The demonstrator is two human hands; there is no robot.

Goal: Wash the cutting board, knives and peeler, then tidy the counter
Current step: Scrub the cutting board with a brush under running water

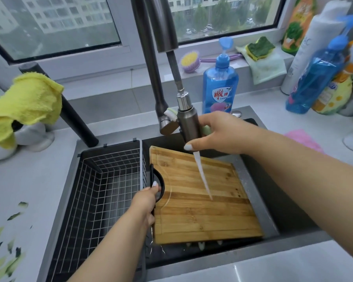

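A bamboo cutting board point(202, 204) lies tilted over the dark sink point(273, 210). My left hand point(145, 204) grips its black handle at the left edge. My right hand point(218, 133) holds the pulled-out metal spray head point(186, 121) of the faucet point(151, 58). A thin stream of water point(203, 176) runs from it onto the middle of the board, and water drips off the board's near edge. No knives or peeler are in view.
A wire drain basket point(102, 190) fills the sink's left half. Green peel scraps point(6, 247) litter the left counter. A yellow cloth point(27, 102) hangs at left. Blue dish soap point(220, 86), a sponge point(259, 47), a scrub brush point(190, 60), more bottles and a pink cloth point(302, 139) sit behind and right.
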